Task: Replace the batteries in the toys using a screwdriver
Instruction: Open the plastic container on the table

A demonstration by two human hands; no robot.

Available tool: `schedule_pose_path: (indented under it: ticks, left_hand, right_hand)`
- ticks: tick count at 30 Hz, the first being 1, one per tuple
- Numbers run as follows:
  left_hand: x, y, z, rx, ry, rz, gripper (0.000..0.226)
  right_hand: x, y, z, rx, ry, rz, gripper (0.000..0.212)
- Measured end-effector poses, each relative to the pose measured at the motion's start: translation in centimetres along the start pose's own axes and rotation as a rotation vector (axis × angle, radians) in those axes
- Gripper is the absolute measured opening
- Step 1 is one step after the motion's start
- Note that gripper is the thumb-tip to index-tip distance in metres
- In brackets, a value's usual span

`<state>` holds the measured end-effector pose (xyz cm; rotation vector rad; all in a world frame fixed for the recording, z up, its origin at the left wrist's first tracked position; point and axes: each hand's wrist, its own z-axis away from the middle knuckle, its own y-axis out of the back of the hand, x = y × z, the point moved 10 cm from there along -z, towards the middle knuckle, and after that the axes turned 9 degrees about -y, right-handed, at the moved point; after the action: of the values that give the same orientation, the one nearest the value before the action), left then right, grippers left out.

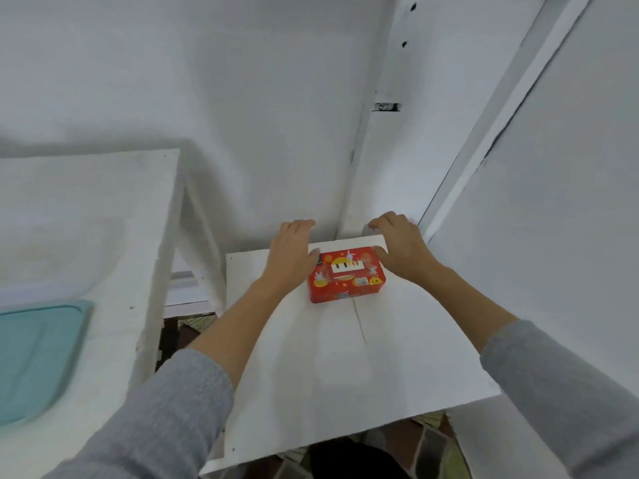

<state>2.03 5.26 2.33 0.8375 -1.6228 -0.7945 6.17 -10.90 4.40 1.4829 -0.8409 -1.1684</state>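
Two hands reach forward over a small white table (345, 368), one at each end of a red toy box (346, 274). The box lies flat near the far edge of the table, close to the corner of the white walls. Its top shows a picture of a small piano keyboard with cartoon figures around it.

The left hand (292, 257) is at the left end of the box. The palm faces the box and the fingers are mostly straight, bending a little over the far left corner. The thumb seems to touch the left end, but I cannot tell if the hand really grips the box.

The right hand (397, 243) is at the far right corner of the box. Its fingers are loosely bent, and the thumb lies against the right top edge. Here also I cannot tell if it holds the box or only touches it.

Both arms wear grey sleeves (166, 416) pushed back from the wrists.

To the left stands a second, higher white table (103, 216), well apart from the box. On it lies a light blue tray (34, 357), cut off by the left edge of the view. A thin dark crack (359, 323) runs on the small table just in front of the box.
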Motion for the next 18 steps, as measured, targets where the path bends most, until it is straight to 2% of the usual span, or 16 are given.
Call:
schedule_pose_path:
  ticks: [6,13,18]
  left_hand:
    - [-3.4,-9.3,1.8,-0.114,0.354,0.141,0.059]
    - [-8.4,-16.7,2.8,-0.201,0.504,0.222,0.069]
    - [-15.3,-22.7,2.7,-0.220,0.568,0.151,0.087]
  right_hand:
    - [7.2,-7.2,-2.0,-0.207,0.046,0.062,0.044]
    - [9.4,-16.9,-4.6,-0.371,0.141,0.158,0.065]
    - [9.3,-24.9,-7.2,-0.464,0.215,0.313,0.080]
